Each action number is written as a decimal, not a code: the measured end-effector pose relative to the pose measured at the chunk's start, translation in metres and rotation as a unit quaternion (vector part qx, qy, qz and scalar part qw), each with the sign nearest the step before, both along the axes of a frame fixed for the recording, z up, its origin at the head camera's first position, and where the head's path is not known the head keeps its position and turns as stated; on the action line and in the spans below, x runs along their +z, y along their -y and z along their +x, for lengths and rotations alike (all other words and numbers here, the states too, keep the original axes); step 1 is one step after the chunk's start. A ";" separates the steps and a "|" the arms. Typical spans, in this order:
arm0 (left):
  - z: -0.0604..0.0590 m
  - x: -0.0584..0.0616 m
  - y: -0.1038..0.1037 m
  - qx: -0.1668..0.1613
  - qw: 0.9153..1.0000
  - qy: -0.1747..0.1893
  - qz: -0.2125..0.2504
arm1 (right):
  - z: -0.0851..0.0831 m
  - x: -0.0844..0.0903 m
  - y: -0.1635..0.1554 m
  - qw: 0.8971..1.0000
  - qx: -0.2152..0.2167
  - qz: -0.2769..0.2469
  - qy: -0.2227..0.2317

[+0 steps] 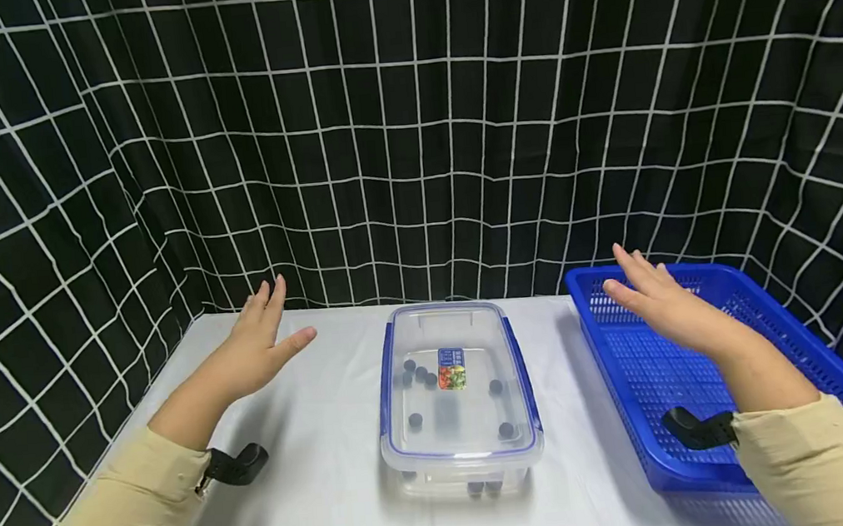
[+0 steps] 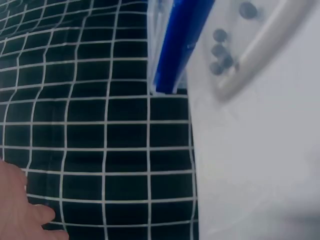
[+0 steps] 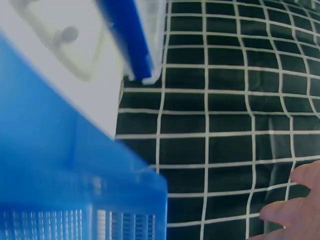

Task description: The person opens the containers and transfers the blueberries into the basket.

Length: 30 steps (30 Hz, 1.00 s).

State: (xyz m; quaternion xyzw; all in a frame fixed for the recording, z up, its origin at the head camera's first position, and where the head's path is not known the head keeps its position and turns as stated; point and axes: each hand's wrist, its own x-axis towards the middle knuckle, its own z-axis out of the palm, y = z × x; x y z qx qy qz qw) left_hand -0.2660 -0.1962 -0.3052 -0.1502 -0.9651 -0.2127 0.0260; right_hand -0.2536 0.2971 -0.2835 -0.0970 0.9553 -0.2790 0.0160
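Observation:
A clear plastic food container (image 1: 456, 385) with a blue-edged lid stands on the white table between my hands. Several small dark balls (image 1: 430, 380) show through it, and a printed label (image 1: 451, 369) is on the lid. To its left my left hand (image 1: 252, 353) is held in the air with fingers straight, touching nothing. My right hand (image 1: 670, 308) hovers over the blue plastic basket (image 1: 611, 363), also with straight fingers and nothing in it. In the wrist views each hand shows only partly at a lower corner.
The white tablecloth (image 1: 319, 472) covers the table. A black curtain with a white grid (image 1: 419, 146) hangs behind and at both sides. The basket's perforated wall stands along the right side of the table. A dark wrist strap camera (image 1: 239, 464) sits on the left wrist.

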 end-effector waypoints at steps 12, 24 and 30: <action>0.002 -0.019 -0.020 -0.037 0.984 0.032 0.173 | 0.014 -0.009 0.036 0.982 0.008 -0.188 0.014; 0.004 -0.046 -0.048 -0.042 0.962 0.100 0.249 | 0.026 -0.042 0.089 0.920 0.007 -0.391 0.035; 0.004 -0.061 -0.058 -0.041 0.949 0.127 0.284 | 0.028 -0.075 0.108 0.885 -0.052 -0.460 0.038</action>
